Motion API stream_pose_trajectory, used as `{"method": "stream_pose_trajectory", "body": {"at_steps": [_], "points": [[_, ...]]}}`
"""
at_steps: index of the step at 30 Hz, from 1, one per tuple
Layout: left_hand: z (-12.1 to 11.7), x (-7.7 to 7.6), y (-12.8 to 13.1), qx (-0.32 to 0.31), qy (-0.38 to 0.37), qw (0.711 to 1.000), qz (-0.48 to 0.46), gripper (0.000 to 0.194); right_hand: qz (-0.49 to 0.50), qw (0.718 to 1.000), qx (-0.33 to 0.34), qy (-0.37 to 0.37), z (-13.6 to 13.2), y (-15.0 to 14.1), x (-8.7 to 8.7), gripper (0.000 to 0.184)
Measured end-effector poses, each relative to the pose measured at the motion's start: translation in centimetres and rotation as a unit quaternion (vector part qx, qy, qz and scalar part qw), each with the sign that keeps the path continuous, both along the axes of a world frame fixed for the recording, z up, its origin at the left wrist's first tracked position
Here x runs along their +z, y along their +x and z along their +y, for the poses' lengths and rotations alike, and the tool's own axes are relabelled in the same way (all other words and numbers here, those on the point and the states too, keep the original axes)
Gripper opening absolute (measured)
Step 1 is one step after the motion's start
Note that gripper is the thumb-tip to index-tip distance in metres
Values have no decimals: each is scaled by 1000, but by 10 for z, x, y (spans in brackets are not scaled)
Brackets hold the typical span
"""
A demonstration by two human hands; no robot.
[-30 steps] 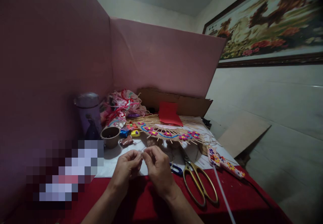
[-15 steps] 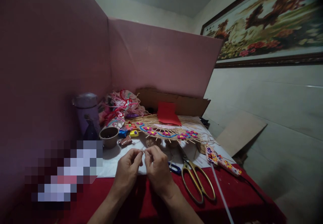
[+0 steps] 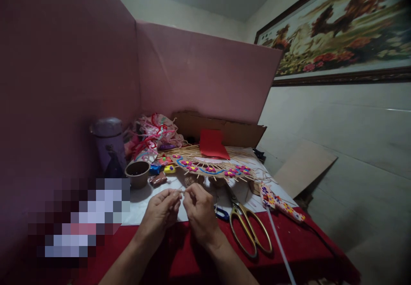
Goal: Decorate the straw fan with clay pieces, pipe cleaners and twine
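Note:
My left hand point(image 3: 163, 205) and my right hand point(image 3: 199, 203) meet over the front edge of the white sheet point(image 3: 141, 210), both closed in a pinch. Between their fingertips is a tiny pale piece, too small to name. Just beyond lies a curved craft piece point(image 3: 212, 170) of thin sticks, decorated with magenta flowers and a wavy blue line. Right of my right hand rest large gold-handled scissors point(image 3: 248, 227) and a blue-handled tool point(image 3: 221, 213), partly hidden. A brown packet point(image 3: 158, 179) and a yellow packet point(image 3: 169, 169) sit behind my left hand.
A dark-filled cup point(image 3: 138, 175) and a purple flask point(image 3: 109, 148) stand left. A flower-patterned glue gun point(image 3: 279, 203) with a long glue stick lies right. Behind are a red paper point(image 3: 213, 143), pink pipe cleaners point(image 3: 157, 133) and a cardboard strip point(image 3: 237, 133). Red cloth point(image 3: 289, 246) covers the table.
My left hand has turned slightly and its fingers have shifted, the fingertips parting a little from the right hand's. My right hand stays nearly in place. The view has moved slightly.

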State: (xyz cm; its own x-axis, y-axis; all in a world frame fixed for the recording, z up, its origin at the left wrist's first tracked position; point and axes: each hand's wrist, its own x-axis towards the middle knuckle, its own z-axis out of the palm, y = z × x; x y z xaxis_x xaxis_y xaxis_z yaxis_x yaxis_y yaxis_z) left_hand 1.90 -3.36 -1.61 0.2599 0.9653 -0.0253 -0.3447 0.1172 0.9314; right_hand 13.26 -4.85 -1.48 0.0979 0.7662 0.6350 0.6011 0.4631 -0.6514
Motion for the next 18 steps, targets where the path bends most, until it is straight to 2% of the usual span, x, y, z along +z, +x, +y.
{"method": "stream_pose_trajectory", "body": {"at_steps": [2, 4, 9, 12, 15, 18], "points": [[1, -1, -1, 0, -1, 1000, -15, 30, 2, 999, 29, 13, -2, 0, 2, 16], [0, -1, -2, 27, 23, 999, -4, 30, 2, 998, 55, 21, -4, 1, 4, 17], [-1, 2, -3, 94, 22, 995, 27, 33, 42, 999, 8, 10, 2, 2, -2, 16], [-1, 4, 0, 110, 45, 992, 49, 36, 51, 998, 19, 8, 8, 2, -10, 22], [-5, 5, -1, 86, 87, 990, 70, 38, 26, 999, 38, -8, 9, 4, -14, 26], [-17, 5, -16, -5, 132, 983, 124, 34, -15, 1000, 22, 1, 7, 4, -14, 28]]}}
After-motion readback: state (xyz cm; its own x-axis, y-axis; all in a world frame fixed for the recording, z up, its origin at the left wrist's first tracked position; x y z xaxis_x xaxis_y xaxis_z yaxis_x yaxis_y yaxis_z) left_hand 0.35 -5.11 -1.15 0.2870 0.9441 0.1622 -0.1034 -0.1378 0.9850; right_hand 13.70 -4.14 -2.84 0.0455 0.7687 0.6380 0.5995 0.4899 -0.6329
